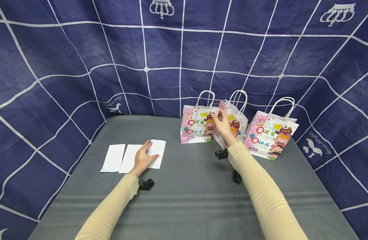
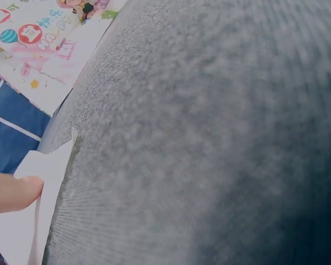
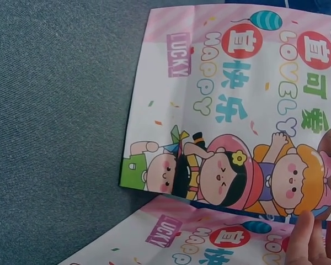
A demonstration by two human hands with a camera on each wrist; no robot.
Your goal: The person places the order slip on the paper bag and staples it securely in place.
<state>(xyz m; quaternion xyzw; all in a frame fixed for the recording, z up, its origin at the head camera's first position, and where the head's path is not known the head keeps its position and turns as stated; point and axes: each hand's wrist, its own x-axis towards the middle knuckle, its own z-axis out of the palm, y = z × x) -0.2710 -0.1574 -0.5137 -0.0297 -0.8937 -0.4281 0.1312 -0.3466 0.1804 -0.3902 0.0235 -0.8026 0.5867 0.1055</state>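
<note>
My left hand rests over white paper pieces, across the middle one and the right one. Its thumb lies on the white paper in the left wrist view. A third piece lies to the left. My right hand reaches between two printed paper gift bags with white handles. Its fingers are at the near face of the tilted middle bag, beside the right edge of the left bag. In the right wrist view, fingertips overlap the lower bag.
Another gift bag stands to the right of my right hand. A small black object lies on the grey table below my right forearm. A dark blue curtain with white lines hangs behind and at both sides.
</note>
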